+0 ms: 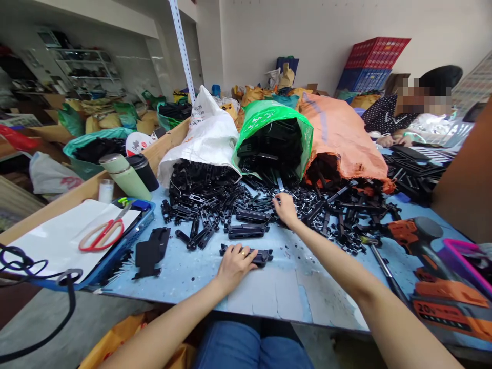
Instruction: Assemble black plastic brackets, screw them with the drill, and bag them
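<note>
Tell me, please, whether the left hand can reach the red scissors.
Probably yes: the scissors lie uncovered on white paper, with only a flat black part between them and the left hand.

I see black plastic parts (pixel 215 197) on a pale blue table (pixel 192 271) — behind them a white sack (pixel 207 138), a green sack (pixel 269 115), an orange sack (pixel 338 133) — and red-handled scissors (pixel 103 233).

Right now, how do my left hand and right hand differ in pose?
The left hand rests on a single black part near the edge of the blue table; the right hand reaches farther out, into the loose pile of black parts. The left hand shows a ring; none is visible on the right hand. Both are bare, palms down.
</note>
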The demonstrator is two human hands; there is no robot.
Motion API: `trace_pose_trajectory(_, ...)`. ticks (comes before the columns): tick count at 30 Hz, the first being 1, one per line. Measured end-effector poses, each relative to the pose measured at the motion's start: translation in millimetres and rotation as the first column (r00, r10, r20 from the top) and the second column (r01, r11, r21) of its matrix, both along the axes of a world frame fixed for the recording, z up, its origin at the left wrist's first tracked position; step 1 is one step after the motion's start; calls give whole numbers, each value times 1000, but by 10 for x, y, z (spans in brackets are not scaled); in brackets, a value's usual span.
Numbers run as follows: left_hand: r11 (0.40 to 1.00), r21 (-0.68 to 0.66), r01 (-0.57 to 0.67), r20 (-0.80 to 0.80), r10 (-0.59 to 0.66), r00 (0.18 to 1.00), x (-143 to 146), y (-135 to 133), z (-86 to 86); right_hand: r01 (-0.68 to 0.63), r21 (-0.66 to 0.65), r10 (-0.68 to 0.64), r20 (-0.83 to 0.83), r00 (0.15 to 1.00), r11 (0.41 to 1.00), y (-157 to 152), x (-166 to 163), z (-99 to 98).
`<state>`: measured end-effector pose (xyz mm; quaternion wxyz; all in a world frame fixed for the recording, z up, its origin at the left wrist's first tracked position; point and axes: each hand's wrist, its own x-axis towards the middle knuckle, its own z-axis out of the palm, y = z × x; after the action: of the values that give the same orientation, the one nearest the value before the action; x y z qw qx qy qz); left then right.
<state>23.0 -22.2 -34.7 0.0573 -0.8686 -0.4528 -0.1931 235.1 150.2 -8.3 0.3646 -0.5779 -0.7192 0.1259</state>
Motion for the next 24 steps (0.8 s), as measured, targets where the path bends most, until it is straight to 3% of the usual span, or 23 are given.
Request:
trace_pose_trajectory(3, 993, -67, -94, -7, 94, 996, 71, 280, -2, 126, -78, -121, 68, 990, 989, 568, 130, 69)
trace_pose_trajectory(7, 973, -51, -226, 94, 230, 969, 10, 684, 142, 221, -184, -209, 81, 975, 958, 973, 123, 30)
trace_pose_trajectory(10, 863, -98, -496, 116, 505, 855, -245, 1072, 263, 253, -244, -256, 22, 967, 936, 1109, 151, 50)
trace_pose_trajectory(13, 765, -185, -617, 48, 634, 772, -480, 1455, 320, 254, -279, -289, -90, 953, 926, 1091, 214, 157)
trace_pose_trajectory(17, 760, -220, -612, 59, 636, 769, -539, 1658, 382, 128, -352, -230, -266, 936, 927, 656, 286, 261)
trace_pose_trajectory(20, 771, -221, -597, 87, 625, 776, -490, 1420, 477, -52, -428, -118, -362, 925, 902, -41, 402, 193)
trace_pose_trajectory(21, 782, -222, -583, 98, 612, 785, -471, 1265, 506, -154, -471, -52, -396, 917, 869, -321, 463, 150)
trace_pose_trajectory(24, 858, -265, -441, 213, 498, 841, -387, 659, 535, -456, -589, 202, -446, 872, 667, -1142, 665, 28)
